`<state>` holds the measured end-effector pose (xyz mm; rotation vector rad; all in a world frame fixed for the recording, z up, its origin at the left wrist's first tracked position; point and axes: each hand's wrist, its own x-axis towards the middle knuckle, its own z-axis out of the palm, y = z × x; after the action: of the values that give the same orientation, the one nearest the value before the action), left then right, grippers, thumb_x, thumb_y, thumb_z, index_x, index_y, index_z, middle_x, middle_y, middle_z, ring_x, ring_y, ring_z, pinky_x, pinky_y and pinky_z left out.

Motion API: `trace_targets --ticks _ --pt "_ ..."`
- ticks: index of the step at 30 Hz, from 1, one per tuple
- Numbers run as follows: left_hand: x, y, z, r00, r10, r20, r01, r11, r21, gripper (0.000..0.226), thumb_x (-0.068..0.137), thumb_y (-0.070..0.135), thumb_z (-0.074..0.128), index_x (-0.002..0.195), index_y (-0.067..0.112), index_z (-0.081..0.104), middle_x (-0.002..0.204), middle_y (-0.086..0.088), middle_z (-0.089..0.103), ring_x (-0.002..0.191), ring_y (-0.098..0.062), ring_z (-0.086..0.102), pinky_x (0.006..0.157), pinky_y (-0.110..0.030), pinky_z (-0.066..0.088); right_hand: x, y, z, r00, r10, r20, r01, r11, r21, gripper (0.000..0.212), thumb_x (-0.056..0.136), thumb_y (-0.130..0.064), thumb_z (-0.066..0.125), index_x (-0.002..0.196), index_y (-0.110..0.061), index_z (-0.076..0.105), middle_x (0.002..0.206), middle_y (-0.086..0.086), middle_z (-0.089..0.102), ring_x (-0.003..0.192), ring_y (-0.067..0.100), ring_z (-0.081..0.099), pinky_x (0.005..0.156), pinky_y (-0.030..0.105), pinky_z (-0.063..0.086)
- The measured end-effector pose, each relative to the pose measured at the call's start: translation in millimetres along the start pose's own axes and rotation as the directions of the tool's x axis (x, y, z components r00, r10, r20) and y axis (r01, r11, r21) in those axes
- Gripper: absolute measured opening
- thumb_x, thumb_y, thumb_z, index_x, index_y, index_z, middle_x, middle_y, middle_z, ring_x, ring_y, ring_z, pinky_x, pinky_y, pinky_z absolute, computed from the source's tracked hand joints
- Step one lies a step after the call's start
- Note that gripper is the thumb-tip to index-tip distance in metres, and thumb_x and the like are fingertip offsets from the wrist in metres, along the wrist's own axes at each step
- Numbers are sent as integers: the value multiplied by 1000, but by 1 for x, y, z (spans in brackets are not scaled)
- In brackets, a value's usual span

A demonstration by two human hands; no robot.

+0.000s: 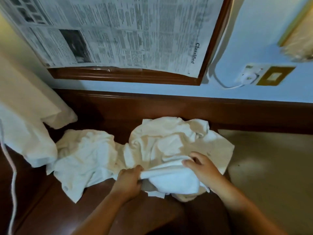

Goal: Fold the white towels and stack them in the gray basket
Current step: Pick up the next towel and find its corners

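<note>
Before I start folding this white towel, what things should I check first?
1. Grip of the left hand on the white terry towel: ok, fingers curl round its near edge.
2. Grip of the right hand on that towel: ok, it pinches the same edge.
3. Towel free of the crumpled white towel heap: not ok, it lies against it.
4. Room to spread it on the dark brown wooden surface: not ok, towels cover the middle.
5. Sight of the gray basket: cannot tell, only a gray patch shows under the towel.
</note>
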<state>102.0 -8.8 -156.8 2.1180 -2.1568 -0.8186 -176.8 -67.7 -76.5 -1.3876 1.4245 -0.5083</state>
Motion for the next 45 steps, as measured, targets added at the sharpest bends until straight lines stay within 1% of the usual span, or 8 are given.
trace_targets --ticks 4,10,15,20,27,31,36,45 --pt "-30 31 11 975 -69 -209 -3 946 -324 22 95 46 31 100 40 51 89 7 67 86 -12 66 79 -37 53 -24 30 -72 933 215 -289 -134 952 275 31 86 -35 77 91 -10 60 90 9 63 76 29 61 61 36 44" --pt "-64 109 -1 856 -188 -482 -37 907 -419 17 102 23 56 118 20 62 96 -1 72 91 -24 68 71 -31 44 -75 46 -130 983 61 173 -126 909 397 70 72 13 71 126 -25 51 119 18 51 98 27 58 78 35 45" --pt "-68 165 -15 786 -208 -582 -115 876 -468 7 101 24 55 104 26 61 89 8 69 84 -13 65 73 -37 53 -89 54 -140 950 -105 294 153 978 -145 87 62 -7 70 124 -58 37 131 -4 30 111 22 48 76 27 54" --pt "-74 202 -25 707 -202 -678 -171 881 -441 9 100 19 56 101 24 63 90 5 67 86 -18 62 73 -35 47 -106 68 -147 957 -97 274 272 634 -724 104 76 4 71 147 -45 14 134 -7 13 101 17 44 51 22 44" --pt "-85 205 -20 618 -367 -695 7 887 -462 10 99 16 52 98 25 57 89 6 60 82 -19 59 70 -39 51 -113 87 -185 911 -412 33 282 563 -777 34 90 -11 58 122 -23 53 123 -4 36 61 11 45 48 21 29" --pt "-83 209 2 712 -404 -575 174 894 -413 33 91 10 62 122 20 58 120 -6 59 101 -29 60 87 -47 52 -116 75 -189 776 -631 13 470 563 -680 21 87 -23 58 105 -16 66 110 -5 52 74 14 56 55 26 46" --pt "-88 246 32 920 -17 -392 -150 908 -392 57 88 36 75 138 36 46 133 25 48 112 2 55 91 -10 42 -126 51 -152 677 -732 75 635 529 -563 28 86 -16 61 112 -22 69 106 -10 63 96 5 59 71 16 48" --pt "-94 267 23 803 -79 -591 -333 762 -555 15 101 26 57 92 35 63 81 12 67 78 -12 64 65 -19 47 -123 17 -102 618 -769 -161 689 629 -360 36 85 -3 71 119 -14 66 112 -6 68 108 -1 62 90 7 47"
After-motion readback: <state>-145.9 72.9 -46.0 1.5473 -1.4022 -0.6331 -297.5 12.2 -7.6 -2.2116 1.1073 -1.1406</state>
